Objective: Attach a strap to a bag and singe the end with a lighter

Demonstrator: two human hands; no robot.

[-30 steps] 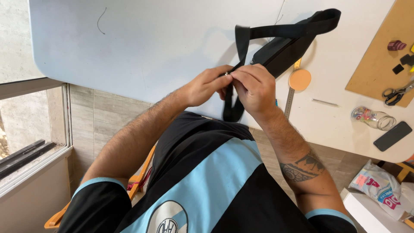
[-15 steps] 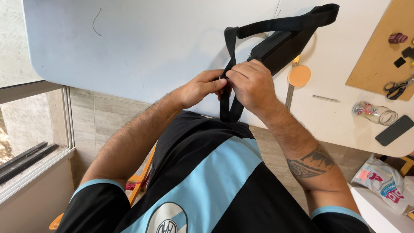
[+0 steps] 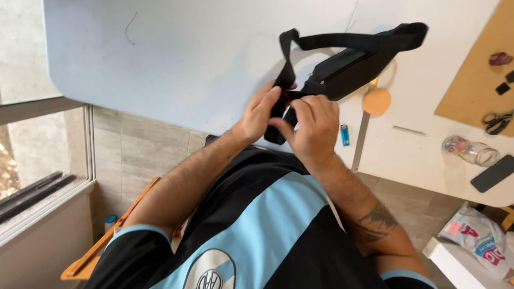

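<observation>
Head view. I see both hands working at the near edge of the white table. The left hand is curled, its fingers pinching the black strap just beside the right hand. The right hand is also closed, thumb and fingers gripping the same strap where it doubles over; the end of the strap hangs down between the two hands. The strap loops up over the table and runs to the black bag, which lies on the table just beyond the hands. Near the right hand I note a small blue lighter and a metal ruler. Further right lie scissors on a brown board, a clear jar and a dark phone.
</observation>
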